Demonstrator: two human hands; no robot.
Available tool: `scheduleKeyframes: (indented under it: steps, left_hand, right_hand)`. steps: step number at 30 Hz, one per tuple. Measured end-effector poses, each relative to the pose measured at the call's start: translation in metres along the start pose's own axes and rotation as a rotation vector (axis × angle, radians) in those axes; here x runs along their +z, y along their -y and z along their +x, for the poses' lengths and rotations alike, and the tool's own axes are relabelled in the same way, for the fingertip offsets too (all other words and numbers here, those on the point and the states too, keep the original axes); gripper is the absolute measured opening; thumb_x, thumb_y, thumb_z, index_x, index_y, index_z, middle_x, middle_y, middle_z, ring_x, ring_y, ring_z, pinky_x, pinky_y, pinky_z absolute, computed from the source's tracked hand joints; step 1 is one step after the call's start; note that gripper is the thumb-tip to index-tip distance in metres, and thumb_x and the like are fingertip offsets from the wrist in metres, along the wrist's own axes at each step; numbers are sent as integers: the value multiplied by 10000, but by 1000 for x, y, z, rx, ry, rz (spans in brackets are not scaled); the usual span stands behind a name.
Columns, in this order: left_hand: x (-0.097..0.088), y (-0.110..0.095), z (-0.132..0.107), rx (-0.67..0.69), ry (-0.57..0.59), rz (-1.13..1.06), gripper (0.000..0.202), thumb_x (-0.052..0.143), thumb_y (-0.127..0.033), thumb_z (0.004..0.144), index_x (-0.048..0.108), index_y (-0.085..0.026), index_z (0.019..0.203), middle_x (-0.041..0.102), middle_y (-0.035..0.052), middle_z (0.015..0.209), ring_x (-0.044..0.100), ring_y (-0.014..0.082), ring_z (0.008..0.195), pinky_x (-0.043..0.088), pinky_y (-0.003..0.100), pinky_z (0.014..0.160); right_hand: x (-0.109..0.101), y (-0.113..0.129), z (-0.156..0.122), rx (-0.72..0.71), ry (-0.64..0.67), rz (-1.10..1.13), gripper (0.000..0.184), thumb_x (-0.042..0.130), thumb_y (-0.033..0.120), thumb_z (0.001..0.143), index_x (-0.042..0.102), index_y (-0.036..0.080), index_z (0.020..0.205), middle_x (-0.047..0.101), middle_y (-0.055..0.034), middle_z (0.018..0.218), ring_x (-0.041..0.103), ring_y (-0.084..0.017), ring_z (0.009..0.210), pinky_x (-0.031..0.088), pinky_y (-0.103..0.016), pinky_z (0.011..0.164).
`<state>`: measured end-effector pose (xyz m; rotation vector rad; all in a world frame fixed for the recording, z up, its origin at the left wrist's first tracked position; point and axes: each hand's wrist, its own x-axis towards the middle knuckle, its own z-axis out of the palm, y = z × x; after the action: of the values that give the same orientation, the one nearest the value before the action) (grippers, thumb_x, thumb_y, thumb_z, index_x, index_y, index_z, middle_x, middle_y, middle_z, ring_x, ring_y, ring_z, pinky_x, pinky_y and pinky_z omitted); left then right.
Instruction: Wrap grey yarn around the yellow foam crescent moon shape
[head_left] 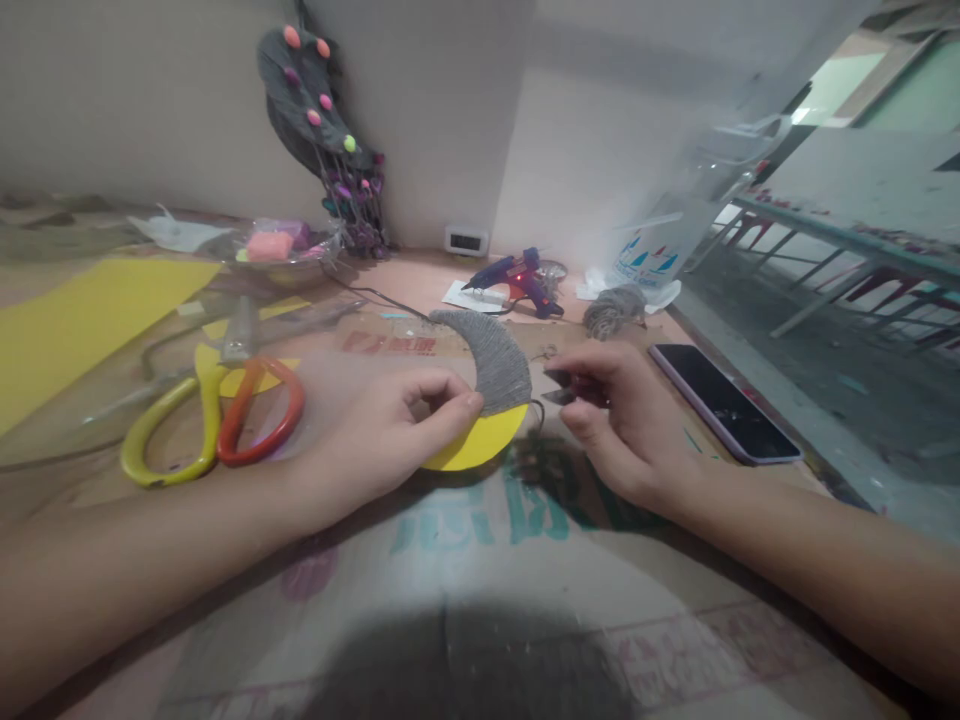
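Note:
My left hand [431,420] is closed, thumb and fingers pinching a crescent of yellow card [484,440]. Grey yarn [501,365] is wound closely round the crescent's upper part, while its lower part shows bare yellow. A short dark yarn end [538,412] curls out at the crescent's right edge, near the winding's lower end. Just right of it, my right hand [626,420] is closed on small thread snips [559,387]. Their two dark blades stand apart, pointing left towards the yarn end; the rest is hidden in my fingers.
Scissors [214,420] with yellow and red handles lie left, near yellow sheets [105,320]. Behind are a glue gun [517,280], a small clock [466,241] and a yarn ball [615,312]. At right lies a phone [726,402]. A decorated grey crescent [300,95] hangs behind.

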<state>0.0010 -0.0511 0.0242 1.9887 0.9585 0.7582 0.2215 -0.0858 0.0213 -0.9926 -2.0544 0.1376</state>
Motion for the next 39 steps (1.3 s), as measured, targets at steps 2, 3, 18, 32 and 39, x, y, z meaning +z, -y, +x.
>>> scheduleKeyframes:
  steps: [2, 3, 18, 32, 39]
  left_hand:
    - [0, -1, 0, 17, -2, 23, 326, 481, -357, 898, 512, -179, 625, 485, -34, 606, 449, 103, 573, 357, 209, 505]
    - [0, -2, 0, 28, -3, 33, 323, 479, -354, 901, 519, -179, 631, 490, -34, 609, 452, 104, 578, 363, 209, 514]
    - [0, 1, -5, 45, 44, -77, 312, 469, -390, 917, 533, -179, 696, 482, -34, 652, 447, 99, 590, 374, 198, 515]
    - [0, 2, -3, 32, 57, -76, 329, 466, -399, 910, 522, -177, 673, 465, -34, 639, 436, 101, 585, 355, 203, 507]
    - [-1, 3, -3, 60, 69, 6, 334, 452, -394, 923, 525, -176, 681, 476, -38, 645, 450, 101, 600, 355, 205, 527]
  right_hand:
    - [-2, 0, 0, -117, 62, -116, 200, 514, 298, 925, 529, 195, 1095, 621, -47, 870, 553, -142, 709, 444, -268, 621]
    - [-1, 0, 0, -169, 96, -161, 185, 515, 278, 924, 538, 189, 1084, 625, -43, 834, 553, -145, 690, 436, -270, 611]
    - [-1, -2, 6, -335, 142, -398, 139, 473, 213, 939, 600, 156, 935, 650, -36, 703, 559, -147, 639, 376, -263, 564]
    - [-1, 0, 5, -361, 135, -455, 141, 472, 207, 939, 600, 152, 958, 647, -36, 719, 538, -156, 650, 369, -279, 583]
    - [-2, 1, 6, -393, 167, -486, 146, 472, 188, 933, 605, 133, 961, 634, -40, 702, 495, -159, 629, 339, -285, 569]
